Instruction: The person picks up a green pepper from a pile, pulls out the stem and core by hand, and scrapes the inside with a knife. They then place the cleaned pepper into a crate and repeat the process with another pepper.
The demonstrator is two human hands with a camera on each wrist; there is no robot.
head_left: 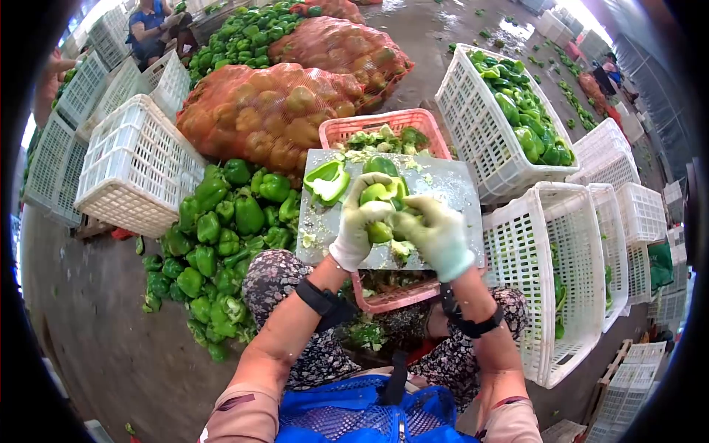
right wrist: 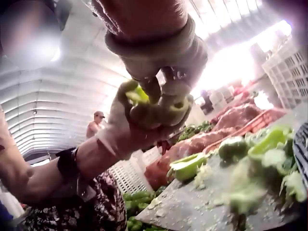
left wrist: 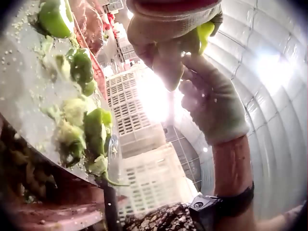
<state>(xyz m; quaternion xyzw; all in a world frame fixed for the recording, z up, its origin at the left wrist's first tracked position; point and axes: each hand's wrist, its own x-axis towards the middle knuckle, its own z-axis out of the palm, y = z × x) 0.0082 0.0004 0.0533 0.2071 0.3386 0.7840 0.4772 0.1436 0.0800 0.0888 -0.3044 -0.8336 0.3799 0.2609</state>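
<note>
My gloved left hand [head_left: 356, 225] grips a green pepper [head_left: 378, 193] above the grey board [head_left: 465, 199]. The gloved right hand [head_left: 437, 235] meets it from the other side, fingers curled against the pepper. In the right wrist view, the right hand's fingers and thumb [right wrist: 166, 79] pinch at pepper flesh [right wrist: 137, 95], while the left hand [right wrist: 118, 127] holds it from below. What lies between the fingers is partly hidden. A cut pepper half [head_left: 326, 182] rests on the board, open side up, with another green pepper [head_left: 379, 165] and scraps nearby.
A pink crate [head_left: 436, 133] with trimmings stands under the board. Loose peppers [head_left: 214, 251] are piled at left, below net sacks [head_left: 266, 107]. A white crate full of peppers [head_left: 517, 111] stands at back right, with stacked white crates [head_left: 517, 251] nearer. A person [head_left: 151, 33] sits at back left.
</note>
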